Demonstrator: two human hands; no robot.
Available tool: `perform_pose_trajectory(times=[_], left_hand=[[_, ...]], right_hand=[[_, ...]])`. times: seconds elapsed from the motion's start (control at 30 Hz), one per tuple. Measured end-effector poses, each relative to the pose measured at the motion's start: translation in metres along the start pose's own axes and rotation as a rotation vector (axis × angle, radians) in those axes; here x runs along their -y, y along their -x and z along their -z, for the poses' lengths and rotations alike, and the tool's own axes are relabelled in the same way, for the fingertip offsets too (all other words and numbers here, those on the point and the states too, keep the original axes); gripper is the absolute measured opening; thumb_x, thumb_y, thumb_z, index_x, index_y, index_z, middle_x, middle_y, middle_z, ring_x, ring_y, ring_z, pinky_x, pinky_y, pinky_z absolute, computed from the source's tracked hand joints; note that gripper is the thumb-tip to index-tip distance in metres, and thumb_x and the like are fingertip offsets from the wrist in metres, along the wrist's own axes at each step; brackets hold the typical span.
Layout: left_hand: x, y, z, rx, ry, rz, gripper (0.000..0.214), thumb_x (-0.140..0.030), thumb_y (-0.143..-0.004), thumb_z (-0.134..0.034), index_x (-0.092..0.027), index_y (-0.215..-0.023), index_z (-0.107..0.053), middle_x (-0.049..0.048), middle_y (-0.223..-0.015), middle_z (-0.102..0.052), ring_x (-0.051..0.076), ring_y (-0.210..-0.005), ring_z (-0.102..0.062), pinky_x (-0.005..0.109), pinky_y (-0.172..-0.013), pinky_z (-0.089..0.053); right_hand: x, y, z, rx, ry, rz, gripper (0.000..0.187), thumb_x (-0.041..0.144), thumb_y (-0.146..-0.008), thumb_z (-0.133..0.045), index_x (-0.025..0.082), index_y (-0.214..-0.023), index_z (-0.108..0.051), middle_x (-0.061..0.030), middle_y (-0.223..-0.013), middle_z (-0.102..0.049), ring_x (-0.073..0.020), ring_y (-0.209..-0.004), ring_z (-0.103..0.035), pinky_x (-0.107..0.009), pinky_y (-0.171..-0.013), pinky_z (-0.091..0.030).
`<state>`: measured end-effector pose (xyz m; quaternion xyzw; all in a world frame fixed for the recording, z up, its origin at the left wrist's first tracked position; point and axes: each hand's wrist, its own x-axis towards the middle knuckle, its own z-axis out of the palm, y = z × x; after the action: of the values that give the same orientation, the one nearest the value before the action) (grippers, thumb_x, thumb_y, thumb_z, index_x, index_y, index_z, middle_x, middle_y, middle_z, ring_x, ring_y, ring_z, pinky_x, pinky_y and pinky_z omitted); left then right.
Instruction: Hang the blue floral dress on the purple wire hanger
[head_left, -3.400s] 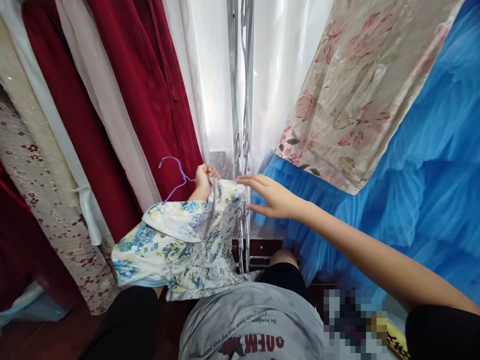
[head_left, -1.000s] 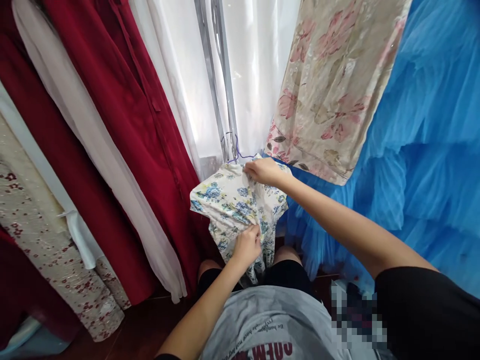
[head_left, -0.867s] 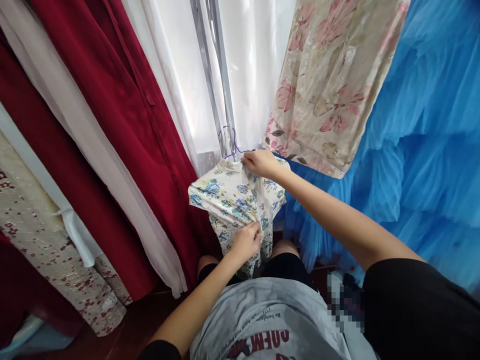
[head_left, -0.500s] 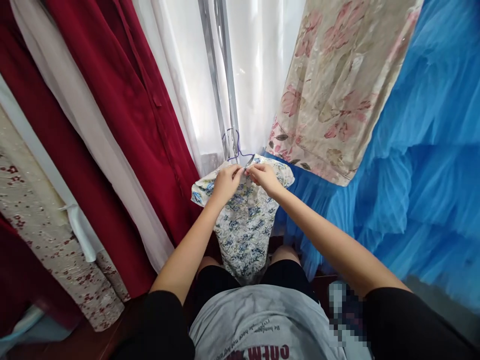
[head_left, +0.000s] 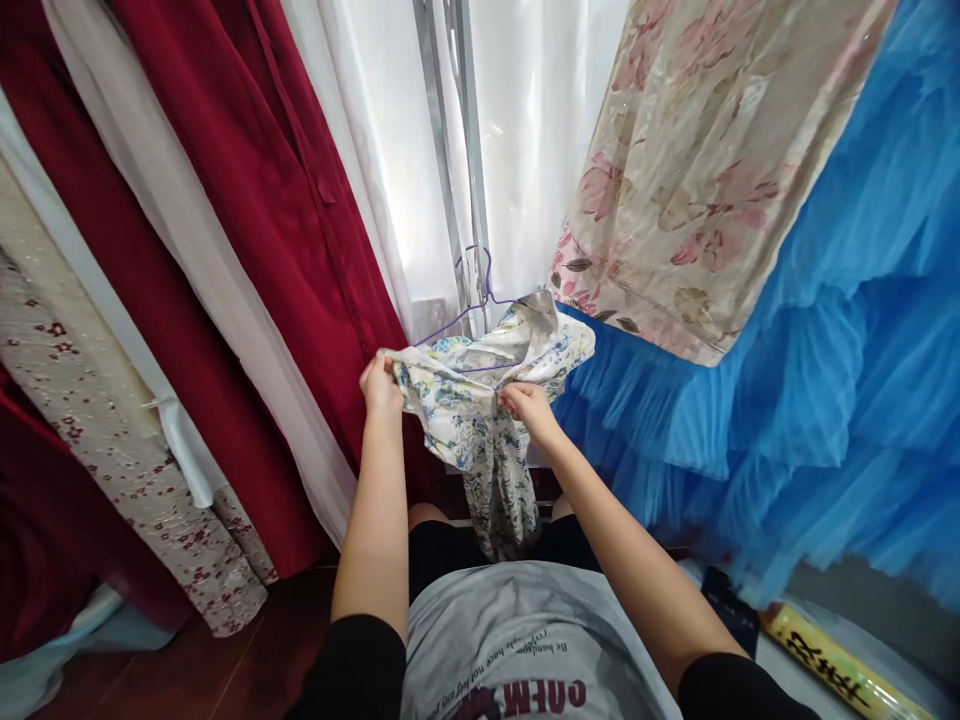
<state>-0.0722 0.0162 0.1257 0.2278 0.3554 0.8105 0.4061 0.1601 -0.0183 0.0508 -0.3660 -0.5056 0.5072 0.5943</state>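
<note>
Head view, nearest first: a grey printed T-shirt (head_left: 525, 625) covers the wearer's body, above black shorts on parted knees. Just past the knees, held up between both hands, is a white short-sleeved cloth garment with blue and yellow flowers (head_left: 480, 435). The left hand (head_left: 381, 385) has its grip closed on the shoulder or sleeve edge, drawn out to the side; which of the two I cannot tell. The right hand (head_left: 527, 405) keeps a narrow grip, thumb against fingers, pinching the front edge of the neckline near the middle. Between them the cloth is pulled fairly taut, while the gathered lower part droops in loose folds between the knees.

It looks light, thin and soft, with no stiffness of its own, so it should crumple wherever it goes unsupported. It seems neither slippery nor fragile, though the gathers would probably stretch if tugged. The shoulder seams and the neckline edge look like the best places to take hold.

A thin purple wire hanger (head_left: 489, 292) stands behind the neckline, its lower bar showing across the neck opening; it looks light and slightly springy. Its hook lies against slim grey metal posts (head_left: 474, 150); whether it is hooked on them is unclear. Farthest back hangs a sheer white curtain (head_left: 532, 150).
</note>
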Motion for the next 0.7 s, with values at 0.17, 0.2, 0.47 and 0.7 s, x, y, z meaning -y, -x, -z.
perform_pose_trajectory(times=[0.17,0.2,0.47,0.7], left_hand=[[0.068,0.047,0.052,-0.001,0.074,0.332,0.033,0.000,-0.093,-0.041,-0.017,-0.065,-0.045,-0.0020,-0.057,-0.048,0.010,-0.055,-0.056,0.023,-0.066,-0.053],[0.083,0.059,0.057,0.005,0.088,0.380,0.033,0.000,-0.093,-0.040,-0.017,-0.065,-0.046,-0.0018,-0.057,-0.048,0.010,-0.056,-0.057,0.024,-0.068,-0.054],[0.128,0.117,0.032,0.089,0.113,0.509,0.023,-0.017,-0.098,-0.052,-0.017,-0.075,-0.058,0.0027,-0.077,-0.062,0.016,-0.084,-0.068,0.032,-0.087,-0.050],[0.099,0.157,-0.007,0.567,-0.080,0.138,0.018,-0.037,-0.088,-0.073,-0.021,-0.095,-0.072,0.0038,-0.100,-0.071,0.017,-0.098,-0.065,0.023,-0.084,-0.045]], right_hand=[[-0.015,0.029,0.001,-0.088,-0.215,-0.091,0.020,0.037,-0.070,-0.062,0.019,-0.063,-0.059,0.0062,-0.046,-0.041,-0.0074,-0.040,-0.028,-0.022,-0.040,-0.019],[-0.020,0.033,0.007,-0.128,-0.254,-0.108,0.020,0.039,-0.070,-0.061,0.020,-0.065,-0.058,0.0071,-0.047,-0.039,-0.0075,-0.040,-0.027,-0.022,-0.040,-0.019],[-0.044,0.042,0.071,-0.482,-0.312,-0.144,0.023,0.040,-0.077,-0.055,0.025,-0.069,-0.040,0.0106,-0.046,-0.029,-0.0094,-0.039,-0.025,-0.021,-0.041,-0.025],[-0.028,0.051,0.056,-0.268,-0.103,-0.084,0.037,0.051,-0.069,-0.080,0.020,-0.088,-0.073,-0.0033,-0.090,-0.075,-0.0208,-0.086,-0.066,-0.028,-0.073,-0.049]])
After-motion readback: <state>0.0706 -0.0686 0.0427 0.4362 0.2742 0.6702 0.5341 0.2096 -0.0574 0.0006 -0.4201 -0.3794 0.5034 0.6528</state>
